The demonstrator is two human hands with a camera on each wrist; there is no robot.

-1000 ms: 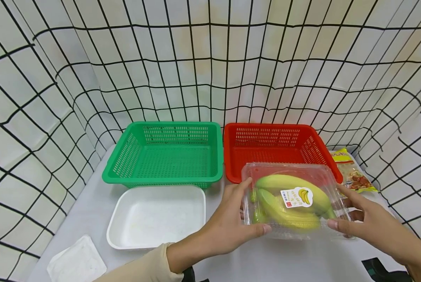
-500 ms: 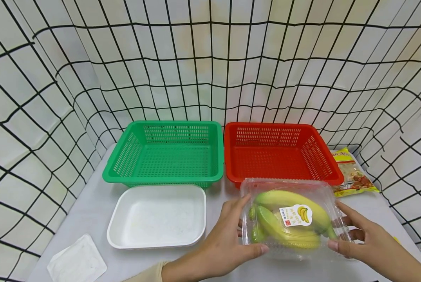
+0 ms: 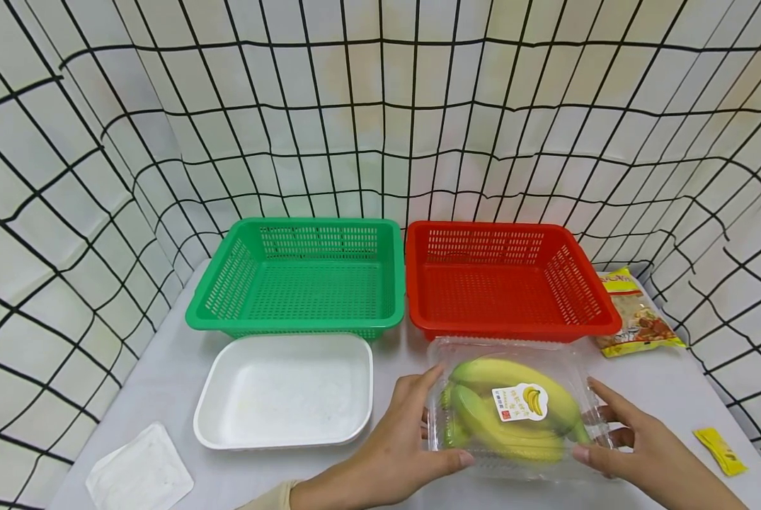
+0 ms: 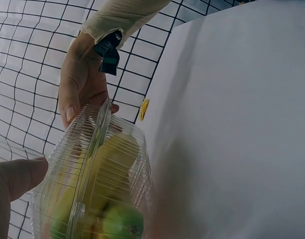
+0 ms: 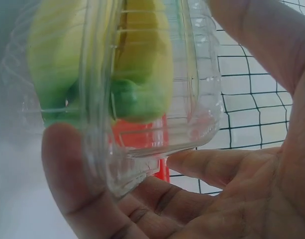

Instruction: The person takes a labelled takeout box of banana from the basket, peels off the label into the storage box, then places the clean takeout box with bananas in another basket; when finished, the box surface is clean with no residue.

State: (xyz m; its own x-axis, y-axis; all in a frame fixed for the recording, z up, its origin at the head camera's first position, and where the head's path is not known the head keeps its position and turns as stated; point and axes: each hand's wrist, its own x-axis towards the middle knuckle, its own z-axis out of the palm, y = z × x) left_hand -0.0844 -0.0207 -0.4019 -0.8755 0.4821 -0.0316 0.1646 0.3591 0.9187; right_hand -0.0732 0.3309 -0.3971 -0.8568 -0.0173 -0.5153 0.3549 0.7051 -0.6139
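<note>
A clear plastic clamshell box (image 3: 533, 345) of yellow-green bananas (image 3: 501, 436) lies between both hands, in front of the red basket. A white sticker (image 3: 520, 402) with a banana picture is on its lid. My left hand (image 3: 396, 446) grips the box's left side, thumb at the near edge and fingers partly hidden behind the wall. On the opposite side my right hand (image 3: 641, 450) holds the box with thumb in front and fingers around the end. In the right wrist view, the right-hand fingers (image 5: 67, 174) wrap the clear box edge (image 5: 100, 99).
A green basket (image 3: 294, 325) and a red basket (image 3: 514, 329) stand side by side at the back. A white tray (image 3: 284, 389) sits before the green one, a white square pad (image 3: 141, 471) front left. A snack bag (image 3: 638, 315) and small yellow packet (image 3: 721, 451) lie right.
Both hands have brought the box toward me and slightly left, off its overlap with the red basket. The small yellow packet, hidden earlier by the right arm, now shows.
</note>
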